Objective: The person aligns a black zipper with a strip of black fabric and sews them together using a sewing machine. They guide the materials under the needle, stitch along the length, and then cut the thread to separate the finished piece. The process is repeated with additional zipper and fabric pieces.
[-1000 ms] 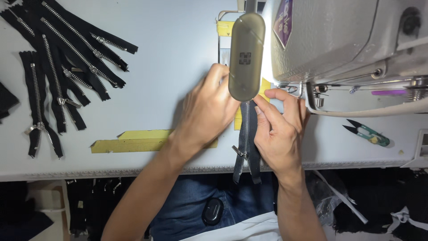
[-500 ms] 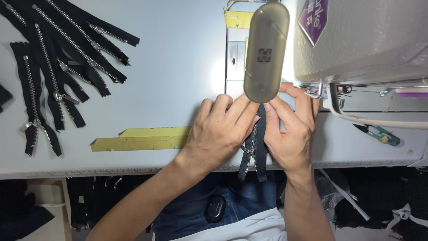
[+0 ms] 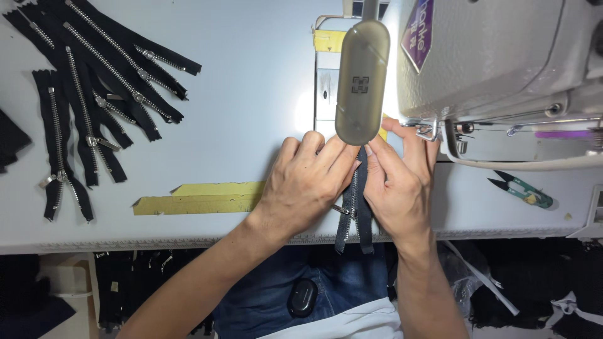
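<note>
Sewing machine looms at your upper right, its lamp over the work. Your left hand and right hand press flat, fingers together, flanking the black zipper. It runs lengthwise away from you toward the needle, tail overhanging the table edge.

We log one label: a purple diamond-shaped sticker with pale lettering and a light border, on the upper left face of the grey sewing machine. We find no packages, signs or screens around that machine.
</note>
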